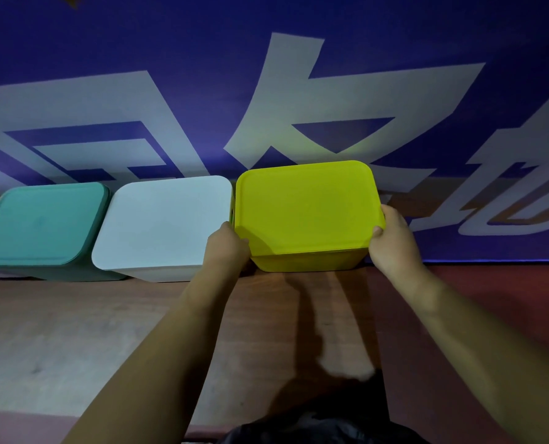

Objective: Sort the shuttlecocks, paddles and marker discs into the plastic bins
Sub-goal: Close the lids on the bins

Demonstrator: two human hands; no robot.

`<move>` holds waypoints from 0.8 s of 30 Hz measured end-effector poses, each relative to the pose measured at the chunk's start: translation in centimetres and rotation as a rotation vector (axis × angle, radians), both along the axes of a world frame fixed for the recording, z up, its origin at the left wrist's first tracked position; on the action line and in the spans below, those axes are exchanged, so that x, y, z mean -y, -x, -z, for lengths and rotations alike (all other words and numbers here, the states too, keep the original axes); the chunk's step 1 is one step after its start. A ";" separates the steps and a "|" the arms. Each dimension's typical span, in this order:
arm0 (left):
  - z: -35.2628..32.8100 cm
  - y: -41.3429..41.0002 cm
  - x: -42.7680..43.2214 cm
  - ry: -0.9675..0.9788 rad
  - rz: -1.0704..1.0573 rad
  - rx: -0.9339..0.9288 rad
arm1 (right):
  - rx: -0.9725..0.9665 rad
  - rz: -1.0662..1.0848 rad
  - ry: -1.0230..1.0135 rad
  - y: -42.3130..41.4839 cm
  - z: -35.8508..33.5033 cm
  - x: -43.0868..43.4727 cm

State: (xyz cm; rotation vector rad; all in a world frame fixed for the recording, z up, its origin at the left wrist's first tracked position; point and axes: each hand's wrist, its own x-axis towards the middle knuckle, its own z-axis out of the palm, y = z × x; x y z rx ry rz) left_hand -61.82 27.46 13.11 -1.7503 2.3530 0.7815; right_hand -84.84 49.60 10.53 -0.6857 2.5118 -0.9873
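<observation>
Three lidded plastic bins stand in a row on the floor against a blue banner. The green bin [42, 222] is at the left, the white bin [161, 225] in the middle, the yellow bin [305, 213] at the right. My left hand [226, 245] grips the yellow bin's lid at its near left corner. My right hand [395, 241] grips the same lid at its near right corner, thumb on top. All three lids are on, so the contents are hidden. No shuttlecocks, paddles or marker discs are in view.
The blue banner [298, 91] with large pale characters rises right behind the bins. Wooden floor [74, 331] stretches from the bins toward me. A dark piece of my clothing [324, 427] shows at the bottom edge.
</observation>
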 end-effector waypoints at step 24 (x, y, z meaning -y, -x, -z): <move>-0.1 8.0 5.9 0.063 0.612 0.265 | -0.398 -0.356 -0.418 1.5 -0.8 6.6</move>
